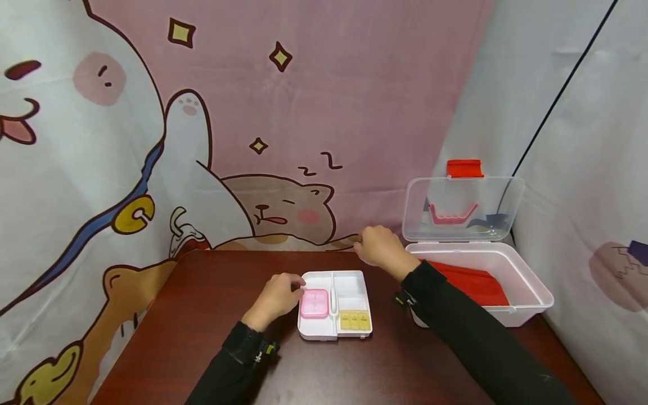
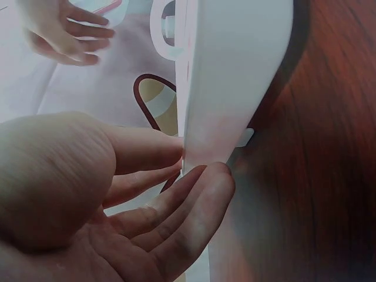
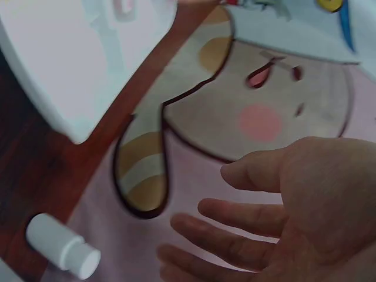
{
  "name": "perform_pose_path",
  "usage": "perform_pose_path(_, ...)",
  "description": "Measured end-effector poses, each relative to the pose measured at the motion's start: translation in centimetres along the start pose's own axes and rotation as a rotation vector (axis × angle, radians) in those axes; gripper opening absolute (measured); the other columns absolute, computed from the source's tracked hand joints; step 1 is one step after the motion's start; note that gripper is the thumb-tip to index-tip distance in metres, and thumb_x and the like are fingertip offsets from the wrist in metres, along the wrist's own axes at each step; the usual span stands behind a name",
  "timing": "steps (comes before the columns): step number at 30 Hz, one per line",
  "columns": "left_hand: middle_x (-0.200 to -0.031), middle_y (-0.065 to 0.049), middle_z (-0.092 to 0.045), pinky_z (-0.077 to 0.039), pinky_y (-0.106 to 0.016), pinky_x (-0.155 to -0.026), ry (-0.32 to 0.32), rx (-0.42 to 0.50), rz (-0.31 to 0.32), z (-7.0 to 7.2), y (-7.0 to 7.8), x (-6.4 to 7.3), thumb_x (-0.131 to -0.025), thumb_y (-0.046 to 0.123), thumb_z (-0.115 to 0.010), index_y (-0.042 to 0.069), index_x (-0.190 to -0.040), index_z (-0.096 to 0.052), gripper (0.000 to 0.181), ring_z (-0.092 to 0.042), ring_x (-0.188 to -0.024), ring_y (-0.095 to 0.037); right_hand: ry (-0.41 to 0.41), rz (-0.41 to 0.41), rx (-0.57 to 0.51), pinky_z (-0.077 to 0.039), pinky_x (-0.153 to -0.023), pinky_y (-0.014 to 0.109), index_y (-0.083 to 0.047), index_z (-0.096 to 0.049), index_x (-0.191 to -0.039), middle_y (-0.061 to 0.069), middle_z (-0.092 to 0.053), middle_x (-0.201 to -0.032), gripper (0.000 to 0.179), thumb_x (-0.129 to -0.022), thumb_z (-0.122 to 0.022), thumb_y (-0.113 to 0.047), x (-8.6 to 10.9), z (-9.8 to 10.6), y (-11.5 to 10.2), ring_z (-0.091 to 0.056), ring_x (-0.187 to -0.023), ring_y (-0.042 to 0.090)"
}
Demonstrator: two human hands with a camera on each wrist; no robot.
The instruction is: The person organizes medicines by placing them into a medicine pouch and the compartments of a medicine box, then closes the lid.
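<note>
A white divided case lies on the table. It holds a pink lidded box, a slim white piece in the middle and a yellow labelled box. At the case's left edge, my left hand pinches the rim; the left wrist view shows thumb and fingers on either side of the white wall. My right hand is raised above the table's back edge, holding nothing. Its fingers spread loosely in the right wrist view. Below it stands or lies a small white bottle, hidden in the head view.
To the right, a white bin with its clear lid raised contains something red. My right forearm passes in front of it. A printed cloth hangs behind the dark wooden table.
</note>
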State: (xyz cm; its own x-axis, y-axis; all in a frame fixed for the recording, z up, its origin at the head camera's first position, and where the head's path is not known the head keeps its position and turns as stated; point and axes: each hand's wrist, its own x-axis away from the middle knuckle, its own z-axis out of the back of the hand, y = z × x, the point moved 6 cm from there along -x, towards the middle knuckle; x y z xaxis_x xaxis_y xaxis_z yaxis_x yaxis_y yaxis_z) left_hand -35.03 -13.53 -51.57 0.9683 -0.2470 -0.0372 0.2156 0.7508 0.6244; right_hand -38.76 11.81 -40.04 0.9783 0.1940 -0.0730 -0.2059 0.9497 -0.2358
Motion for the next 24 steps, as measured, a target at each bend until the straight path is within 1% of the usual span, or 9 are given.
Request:
perform_pose_path(2,-0.129,-0.013,-0.079,-0.059,-0.056,-0.104,0.002,-0.002,0.000,0.0,0.0,0.0,-0.104,0.014,-0.072,0.006,-0.123,-0.081,0.022,-0.072,-0.118,-0.031,-0.027,-0.035,0.023,-0.060,-0.084,0.055,-0.007,-0.080,-0.098,0.016,-0.079,-0.107,0.024,-0.102,-0.068,-0.027,-0.9,-0.4,0.6,-0.072,-0.094,0.034)
perform_pose_path(4,-0.129,-0.014,-0.079,-0.059,-0.056,-0.104,0.002,-0.011,-0.005,-0.2,0.1,0.1,-0.104,0.013,-0.073,0.006,-0.123,-0.081,0.022,-0.072,-0.117,-0.031,-0.044,-0.071,0.050,-0.061,-0.088,0.057,-0.005,-0.079,-0.103,0.019,-0.078,-0.114,0.021,-0.100,-0.069,-0.024,-1.6,-0.9,1.2,-0.073,-0.100,0.036)
perform_pose_path(7,-0.129,-0.014,-0.079,-0.060,-0.056,-0.104,-0.013,-0.017,-0.003,-0.5,-0.1,0.3,-0.104,0.013,-0.073,0.006,-0.123,-0.081,0.022,-0.071,-0.114,-0.029,-0.056,-0.098,0.101,-0.062,-0.092,0.061,-0.002,-0.079,-0.113,0.022,-0.078,-0.121,0.025,-0.097,-0.069,-0.018,-2.3,-2.0,2.0,-0.075,-0.108,0.042)
perform_pose_path(10,-0.128,-0.014,-0.079,-0.060,-0.057,-0.104,-0.025,-0.027,-0.005,-0.7,-0.2,0.6,-0.103,0.013,-0.074,0.006,-0.123,-0.081,0.022,-0.071,-0.111,-0.028,-0.067,-0.108,0.148,-0.062,-0.093,0.063,-0.001,-0.079,-0.117,0.022,-0.078,-0.122,0.028,-0.096,-0.071,-0.017,-2.9,-3.1,2.7,-0.075,-0.111,0.045)
perform_pose_path(12,-0.128,-0.014,-0.079,-0.060,-0.057,-0.104,-0.023,-0.027,-0.008,-0.6,-0.2,0.7,-0.103,0.013,-0.074,0.006,-0.123,-0.081,0.022,-0.070,-0.110,-0.028,-0.063,-0.110,0.173,-0.062,-0.091,0.063,-0.003,-0.080,-0.117,0.021,-0.079,-0.120,0.028,-0.094,-0.074,-0.018,-4.0,-4.2,3.7,-0.076,-0.109,0.044)
perform_pose_path(15,-0.127,-0.014,-0.079,-0.060,-0.057,-0.105,-0.010,-0.035,-0.019,-0.4,-0.1,0.6,-0.103,0.012,-0.074,0.006,-0.123,-0.081,0.022,-0.070,-0.109,-0.028,-0.046,-0.113,0.205,-0.062,-0.085,0.063,-0.005,-0.082,-0.113,0.020,-0.081,-0.116,0.027,-0.090,-0.077,-0.020,-6.3,-6.5,6.3,-0.077,-0.102,0.043)
perform_pose_path(17,-0.127,-0.014,-0.079,-0.060,-0.057,-0.105,-0.008,-0.044,-0.023,-0.4,0.0,0.5,-0.103,0.013,-0.074,0.006,-0.123,-0.081,0.022,-0.070,-0.110,-0.028,-0.034,-0.119,0.220,-0.063,-0.083,0.063,-0.007,-0.083,-0.110,0.019,-0.081,-0.114,0.027,-0.087,-0.079,-0.020,-7.4,-7.7,7.8,-0.077,-0.100,0.042)
perform_pose_path(19,-0.128,-0.014,-0.079,-0.059,-0.057,-0.106,-0.008,-0.050,-0.021,-0.3,0.0,0.5,-0.103,0.013,-0.073,0.006,-0.123,-0.081,0.022,-0.070,-0.111,-0.028,-0.041,-0.127,0.225,-0.063,-0.081,0.063,-0.007,-0.083,-0.111,0.020,-0.081,-0.115,0.028,-0.086,-0.080,-0.020,-8.0,-8.6,8.9,-0.077,-0.100,0.043)
perform_pose_path(24,-0.127,-0.015,-0.079,-0.059,-0.057,-0.105,-0.013,-0.049,-0.017,-0.3,0.1,0.7,-0.103,0.013,-0.074,0.006,-0.123,-0.081,0.022,-0.070,-0.110,-0.028,-0.056,-0.123,0.199,-0.063,-0.081,0.064,-0.006,-0.082,-0.110,0.022,-0.080,-0.117,0.028,-0.085,-0.082,-0.018,-8.0,-9.5,9.6,-0.077,-0.102,0.044)
